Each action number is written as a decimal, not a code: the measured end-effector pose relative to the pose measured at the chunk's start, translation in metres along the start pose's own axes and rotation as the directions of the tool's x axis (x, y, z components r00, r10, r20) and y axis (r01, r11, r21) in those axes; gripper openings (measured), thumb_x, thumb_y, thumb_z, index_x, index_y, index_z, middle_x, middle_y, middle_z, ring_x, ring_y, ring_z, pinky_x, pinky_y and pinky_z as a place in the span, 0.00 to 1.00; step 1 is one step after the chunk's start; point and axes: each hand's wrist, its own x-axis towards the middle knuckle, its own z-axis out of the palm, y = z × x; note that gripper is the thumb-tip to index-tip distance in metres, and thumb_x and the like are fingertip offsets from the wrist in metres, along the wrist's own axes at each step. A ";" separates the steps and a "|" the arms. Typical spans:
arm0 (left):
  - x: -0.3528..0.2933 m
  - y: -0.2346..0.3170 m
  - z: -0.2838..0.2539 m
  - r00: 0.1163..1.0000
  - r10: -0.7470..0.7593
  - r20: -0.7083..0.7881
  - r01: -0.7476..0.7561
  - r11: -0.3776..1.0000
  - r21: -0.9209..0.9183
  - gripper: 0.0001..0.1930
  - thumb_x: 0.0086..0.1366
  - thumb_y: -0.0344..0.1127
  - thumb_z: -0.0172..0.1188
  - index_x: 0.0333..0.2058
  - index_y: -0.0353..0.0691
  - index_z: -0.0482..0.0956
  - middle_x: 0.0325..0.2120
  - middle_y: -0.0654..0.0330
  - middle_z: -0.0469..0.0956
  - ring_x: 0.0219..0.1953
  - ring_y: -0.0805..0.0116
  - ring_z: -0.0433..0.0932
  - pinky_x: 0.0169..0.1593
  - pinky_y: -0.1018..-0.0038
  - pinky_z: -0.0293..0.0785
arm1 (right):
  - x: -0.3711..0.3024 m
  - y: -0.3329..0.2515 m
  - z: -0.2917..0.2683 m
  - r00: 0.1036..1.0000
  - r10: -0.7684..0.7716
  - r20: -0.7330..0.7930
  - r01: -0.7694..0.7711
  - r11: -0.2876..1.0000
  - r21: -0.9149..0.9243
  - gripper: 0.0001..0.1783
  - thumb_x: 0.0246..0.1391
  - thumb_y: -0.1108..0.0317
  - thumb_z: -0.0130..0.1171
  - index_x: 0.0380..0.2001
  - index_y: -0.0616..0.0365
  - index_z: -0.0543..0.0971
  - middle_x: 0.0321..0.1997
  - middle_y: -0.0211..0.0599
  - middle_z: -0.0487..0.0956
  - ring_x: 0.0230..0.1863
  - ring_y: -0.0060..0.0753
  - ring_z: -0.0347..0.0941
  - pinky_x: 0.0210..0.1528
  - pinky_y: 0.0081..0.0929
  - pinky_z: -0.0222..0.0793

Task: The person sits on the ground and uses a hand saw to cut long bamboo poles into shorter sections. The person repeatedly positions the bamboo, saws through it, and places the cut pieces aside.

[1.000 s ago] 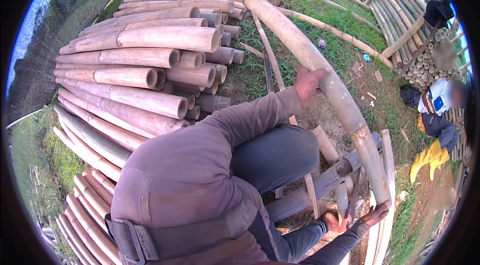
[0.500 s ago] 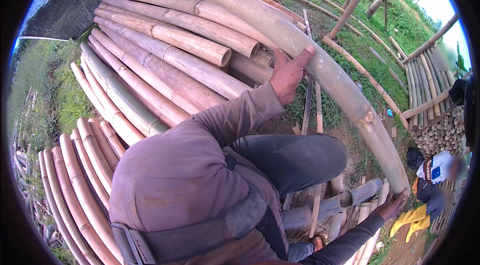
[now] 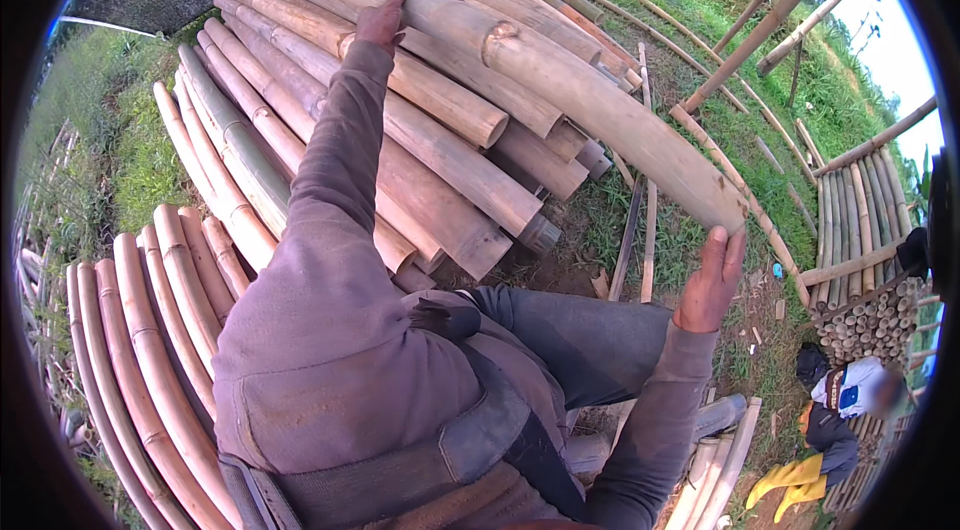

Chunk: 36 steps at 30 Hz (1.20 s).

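Note:
A long, pale bamboo pole (image 3: 600, 105) lies slantwise over a pile of bamboo poles (image 3: 420, 190), its near end jutting out to the right. My left arm reaches far forward, and my left hand (image 3: 382, 18) is closed against the side of this pole near its far part. At the near end, my right hand (image 3: 708, 285) is raised with its fingers straight and their tips touching the pole's cut end. The underside of the pole and part of the left hand's grip are hidden.
Another group of bamboo poles (image 3: 165, 330) lies at the left. Thin strips and a thick grey pole (image 3: 720, 415) are on the ground beside my leg. At the right stand a bamboo rack (image 3: 860, 200), stacked pole ends (image 3: 868, 325) and a person in yellow boots (image 3: 785, 485).
The pole has moved forward and left, down over the pile. My left hand has slid farther along, toward its far part. My right hand has risen with the near end.

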 end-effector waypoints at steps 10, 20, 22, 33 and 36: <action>0.120 -0.053 -0.017 0.943 0.316 0.102 -0.212 0.337 0.917 0.50 0.63 0.77 0.54 0.74 0.48 0.66 0.76 0.50 0.62 0.81 0.52 0.47 0.81 0.46 0.26 | -0.065 -0.008 -0.019 0.965 -0.262 0.010 0.218 0.780 -0.587 0.29 0.68 0.58 0.63 0.66 0.62 0.73 0.72 0.56 0.70 0.73 0.59 0.65 0.74 0.52 0.59; 0.137 -0.039 -0.030 0.823 0.568 0.010 -0.033 0.031 0.999 0.44 0.61 0.82 0.54 0.68 0.63 0.74 0.70 0.59 0.71 0.70 0.47 0.67 0.66 0.34 0.61 | -0.339 0.145 -0.226 0.573 0.305 -0.761 -0.771 0.515 -0.374 0.23 0.63 0.55 0.65 0.54 0.60 0.83 0.50 0.52 0.85 0.49 0.51 0.83 0.55 0.43 0.77; 0.140 -0.014 0.003 0.767 0.635 0.091 -0.058 -0.073 0.996 0.44 0.60 0.81 0.57 0.66 0.58 0.76 0.67 0.57 0.74 0.69 0.48 0.69 0.66 0.36 0.63 | -0.435 0.179 -0.236 0.350 0.354 -0.867 -0.895 0.399 -0.198 0.24 0.62 0.54 0.65 0.53 0.60 0.83 0.49 0.53 0.86 0.50 0.51 0.84 0.55 0.42 0.77; -0.276 0.091 0.388 -0.250 0.533 0.808 -0.915 0.143 -0.377 0.28 0.76 0.45 0.64 0.67 0.35 0.74 0.65 0.48 0.77 0.68 0.54 0.74 0.74 0.57 0.67 | -0.468 0.124 -0.297 0.093 0.114 -0.989 -0.969 -0.220 -0.116 0.29 0.60 0.51 0.66 0.62 0.47 0.78 0.64 0.40 0.75 0.77 0.54 0.60 0.76 0.69 0.51; -0.466 0.033 0.432 -0.732 0.235 0.639 -0.637 0.094 -0.765 0.27 0.71 0.38 0.68 0.64 0.33 0.75 0.60 0.44 0.79 0.62 0.49 0.79 0.66 0.55 0.74 | -0.486 0.124 -0.325 0.095 0.324 -0.941 -0.894 -0.388 -0.223 0.30 0.61 0.49 0.66 0.63 0.45 0.76 0.66 0.35 0.73 0.79 0.50 0.56 0.82 0.70 0.41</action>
